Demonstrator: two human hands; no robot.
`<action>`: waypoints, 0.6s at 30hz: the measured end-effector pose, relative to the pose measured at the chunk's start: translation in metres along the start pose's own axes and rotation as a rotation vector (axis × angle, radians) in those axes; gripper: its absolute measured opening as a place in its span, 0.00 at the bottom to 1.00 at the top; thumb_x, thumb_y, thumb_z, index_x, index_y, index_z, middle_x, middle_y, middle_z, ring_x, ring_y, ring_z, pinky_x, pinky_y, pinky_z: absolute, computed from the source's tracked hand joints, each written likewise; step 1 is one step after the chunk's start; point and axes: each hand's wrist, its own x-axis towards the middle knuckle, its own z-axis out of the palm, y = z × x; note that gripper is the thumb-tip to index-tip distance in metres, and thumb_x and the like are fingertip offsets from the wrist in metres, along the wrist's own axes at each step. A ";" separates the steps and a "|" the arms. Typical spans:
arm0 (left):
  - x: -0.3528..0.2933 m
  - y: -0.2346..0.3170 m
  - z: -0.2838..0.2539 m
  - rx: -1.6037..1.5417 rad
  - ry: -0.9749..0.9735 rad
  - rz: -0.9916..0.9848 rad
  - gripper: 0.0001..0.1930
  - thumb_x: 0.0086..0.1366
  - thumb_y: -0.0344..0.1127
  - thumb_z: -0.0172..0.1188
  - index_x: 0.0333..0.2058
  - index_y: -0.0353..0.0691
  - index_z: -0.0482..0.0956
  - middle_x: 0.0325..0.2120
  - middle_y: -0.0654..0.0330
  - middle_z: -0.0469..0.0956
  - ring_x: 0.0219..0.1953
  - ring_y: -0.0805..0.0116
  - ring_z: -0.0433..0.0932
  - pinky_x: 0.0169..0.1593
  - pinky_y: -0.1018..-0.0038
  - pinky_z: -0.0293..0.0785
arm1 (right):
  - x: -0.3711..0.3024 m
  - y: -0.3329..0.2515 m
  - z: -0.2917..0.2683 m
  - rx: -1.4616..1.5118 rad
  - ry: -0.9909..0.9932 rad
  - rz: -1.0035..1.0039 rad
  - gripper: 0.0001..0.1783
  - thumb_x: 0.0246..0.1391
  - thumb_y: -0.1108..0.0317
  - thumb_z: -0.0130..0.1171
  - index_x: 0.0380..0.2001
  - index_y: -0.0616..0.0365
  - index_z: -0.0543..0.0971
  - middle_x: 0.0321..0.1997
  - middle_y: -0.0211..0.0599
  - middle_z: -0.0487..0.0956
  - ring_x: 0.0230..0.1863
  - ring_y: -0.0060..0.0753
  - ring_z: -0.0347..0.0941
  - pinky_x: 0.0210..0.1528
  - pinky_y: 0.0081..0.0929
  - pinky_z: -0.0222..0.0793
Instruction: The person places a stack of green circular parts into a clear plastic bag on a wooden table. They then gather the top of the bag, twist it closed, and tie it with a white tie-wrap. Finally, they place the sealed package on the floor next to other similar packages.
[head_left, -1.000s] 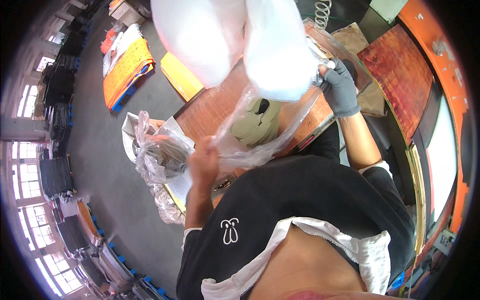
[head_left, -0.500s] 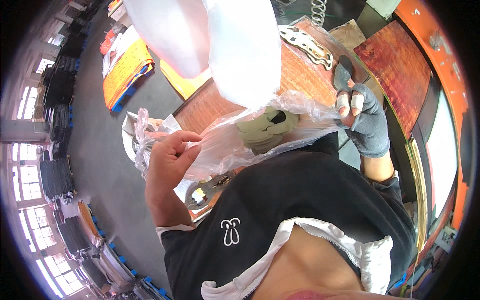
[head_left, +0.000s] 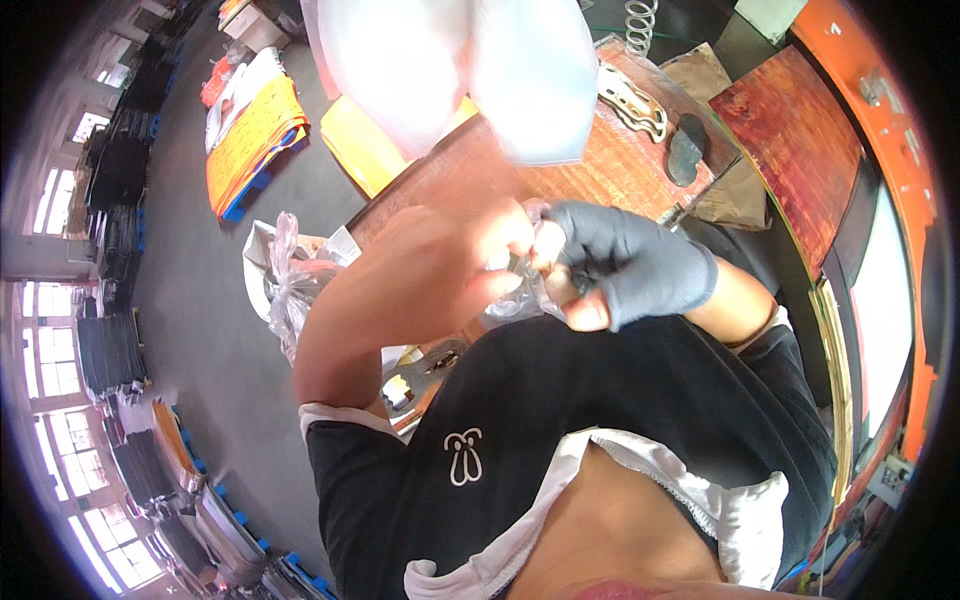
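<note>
With fingers of left hand and right hand, pinching clear plastic at near edge of wooden table — gathered already; cannot tell if fastened.

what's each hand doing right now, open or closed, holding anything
Left hand: closed, fingers curled onto the gathered clear plastic bag.
Right hand, in a grey fingerless glove: closed, pinching the same bag.

Plastic bag between the fingers, table beyond, board right.
</note>
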 end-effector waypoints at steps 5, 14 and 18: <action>-0.002 0.000 0.000 -0.110 0.145 -0.056 0.11 0.47 0.27 0.64 0.30 0.37 0.73 0.25 0.58 0.76 0.26 0.67 0.77 0.30 0.76 0.69 | 0.012 0.001 0.002 0.051 0.110 0.077 0.21 0.48 0.67 0.62 0.44 0.59 0.69 0.30 0.29 0.72 0.32 0.20 0.68 0.31 0.18 0.65; -0.028 -0.049 0.064 -0.619 0.380 -0.026 0.39 0.43 0.41 0.71 0.53 0.37 0.62 0.50 0.49 0.65 0.53 0.60 0.66 0.54 0.66 0.62 | 0.034 0.027 0.001 -0.267 0.126 0.005 0.11 0.51 0.63 0.57 0.34 0.59 0.78 0.26 0.31 0.76 0.29 0.17 0.72 0.31 0.20 0.67; -0.030 -0.089 0.158 -0.297 0.017 -0.275 0.37 0.48 0.41 0.66 0.56 0.37 0.61 0.49 0.51 0.68 0.51 0.59 0.68 0.54 0.66 0.64 | 0.027 0.008 0.004 -0.172 0.129 0.067 0.09 0.51 0.66 0.57 0.33 0.59 0.77 0.26 0.28 0.75 0.29 0.17 0.71 0.32 0.20 0.66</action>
